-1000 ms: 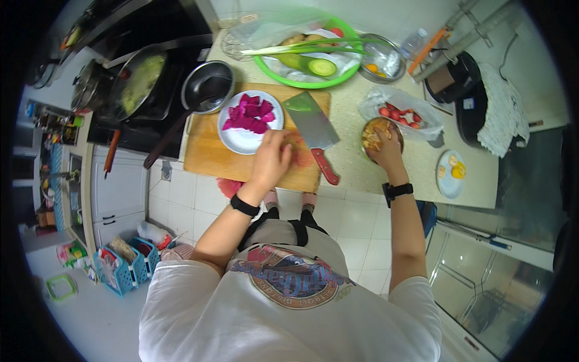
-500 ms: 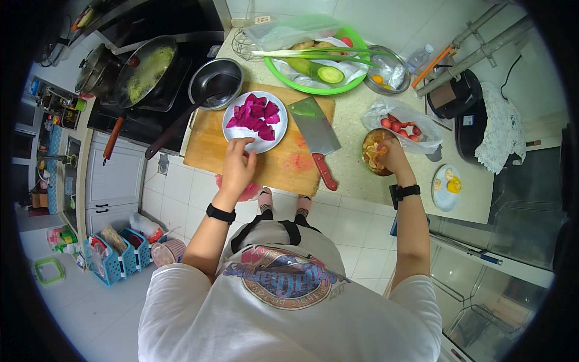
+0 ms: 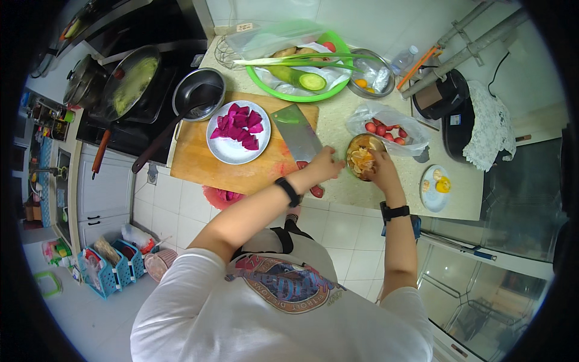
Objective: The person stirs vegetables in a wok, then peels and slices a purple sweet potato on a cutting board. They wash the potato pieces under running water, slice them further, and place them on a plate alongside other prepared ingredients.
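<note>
**While the right hand (image 3: 384, 174) is bending over a bowl's right edge, the left hand (image 3: 319, 169) is hovering at the opposite side**

The right fingers are curling over the rim, though whether they are clasping it, or a piece inside, is impossible to tell. The left fingers are standing loosely apart and showing nothing between them; whether their tips are touching the bowl (image 3: 351, 149) is unclear.

It is resting on the countertop (image 3: 338, 190), right of the cutting board (image 3: 199, 166), and holding thin orange-yellow pieces (image 3: 360, 161). Its wall is looking smooth and hard, so it is probably feeling fairly light but slippery under damp fingers, and perhaps breakable. Opposite sides below the rim are offering the surest hold; the pieces are seeming soft and tearable, suiting only a light pinch.

Beneath the left wrist, a cleaver's red handle (image 3: 316, 191) is lying partly hidden. Farther left, a white plate (image 3: 224, 149) is bearing magenta chunks (image 3: 240, 125). On the bowl's far right, a clear bag (image 3: 362, 114) is holding small red fruits (image 3: 386, 130).
</note>
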Available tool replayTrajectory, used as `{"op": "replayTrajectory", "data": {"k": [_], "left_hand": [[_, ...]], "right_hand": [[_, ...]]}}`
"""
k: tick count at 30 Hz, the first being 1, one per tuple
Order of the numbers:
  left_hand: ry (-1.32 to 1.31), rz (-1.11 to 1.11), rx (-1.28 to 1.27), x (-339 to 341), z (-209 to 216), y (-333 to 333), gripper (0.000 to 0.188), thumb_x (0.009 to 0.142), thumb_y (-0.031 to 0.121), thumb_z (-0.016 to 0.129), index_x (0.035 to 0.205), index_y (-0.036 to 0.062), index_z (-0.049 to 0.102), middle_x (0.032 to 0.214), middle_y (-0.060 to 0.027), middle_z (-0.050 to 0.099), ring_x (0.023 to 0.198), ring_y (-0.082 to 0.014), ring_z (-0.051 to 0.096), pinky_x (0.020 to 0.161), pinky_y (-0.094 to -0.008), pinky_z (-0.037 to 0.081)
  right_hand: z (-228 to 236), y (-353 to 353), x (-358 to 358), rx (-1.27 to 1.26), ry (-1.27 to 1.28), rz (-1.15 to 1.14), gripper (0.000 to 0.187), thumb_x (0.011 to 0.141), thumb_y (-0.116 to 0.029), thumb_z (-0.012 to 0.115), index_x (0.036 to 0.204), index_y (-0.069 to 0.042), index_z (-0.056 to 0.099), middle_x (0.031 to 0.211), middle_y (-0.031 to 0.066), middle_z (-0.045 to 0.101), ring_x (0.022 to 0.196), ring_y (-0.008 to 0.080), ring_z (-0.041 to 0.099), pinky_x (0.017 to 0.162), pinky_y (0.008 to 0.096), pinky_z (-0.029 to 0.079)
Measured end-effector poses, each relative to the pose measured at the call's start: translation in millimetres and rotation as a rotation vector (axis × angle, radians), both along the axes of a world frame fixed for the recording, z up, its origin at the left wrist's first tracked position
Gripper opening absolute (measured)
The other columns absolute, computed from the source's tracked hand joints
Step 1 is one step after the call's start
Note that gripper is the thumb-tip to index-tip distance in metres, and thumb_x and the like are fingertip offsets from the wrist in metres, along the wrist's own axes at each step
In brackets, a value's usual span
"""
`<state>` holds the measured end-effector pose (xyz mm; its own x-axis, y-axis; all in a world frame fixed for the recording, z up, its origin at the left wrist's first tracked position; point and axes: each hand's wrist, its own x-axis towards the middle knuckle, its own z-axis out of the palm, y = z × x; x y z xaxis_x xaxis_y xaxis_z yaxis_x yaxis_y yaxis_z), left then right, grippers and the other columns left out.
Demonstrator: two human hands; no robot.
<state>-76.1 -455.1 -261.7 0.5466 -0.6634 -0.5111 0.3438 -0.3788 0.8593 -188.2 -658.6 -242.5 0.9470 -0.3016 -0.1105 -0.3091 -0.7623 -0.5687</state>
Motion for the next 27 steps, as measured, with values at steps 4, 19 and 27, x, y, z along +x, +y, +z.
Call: {"op": "replayTrajectory", "data": {"k": [4, 19, 27], "left_hand": [[0.229, 0.126, 0.045, -6, -8, -60, 0.054, 0.082, 0.002, 0.061, 0.128, -0.0048, 0.032, 0.118, -0.0232, 0.052, 0.095, -0.0309, 0.063, 0.061, -0.0356, 0.061], [0.471, 0.305, -0.164, 26, 71, 75, 0.069, 0.081, -0.003, 0.055, 0.136, -0.0023, 0.014, 0.118, -0.0222, 0.047, 0.087, -0.0338, 0.067, 0.068, -0.0407, 0.063], [0.421, 0.609, -0.101, 10, 94, 263, 0.076, 0.085, 0.002, 0.05, 0.145, 0.0049, 0.004, 0.119, -0.0285, 0.053, 0.078, -0.04, 0.069, 0.064, -0.0371, 0.063]], "right_hand": [[-21, 16, 7, -0.484, 0.096, 0.098, 0.063, 0.065, -0.007, 0.076, 0.124, -0.013, 0.055, 0.122, 0.0267, 0.049, 0.102, 0.0444, 0.056, 0.088, 0.0436, 0.05], [86, 83, 60, 0.734, -0.064, 0.196, 0.036, 0.074, -0.001, 0.07, 0.107, -0.004, 0.056, 0.101, 0.0082, 0.063, 0.09, 0.0147, 0.063, 0.072, 0.0266, 0.053], [66, 189, 150, 1.236, -0.016, 0.318, 0.038, 0.084, 0.001, 0.063, 0.119, -0.005, 0.051, 0.107, 0.0082, 0.063, 0.097, 0.0141, 0.063, 0.082, 0.0268, 0.051]]}}
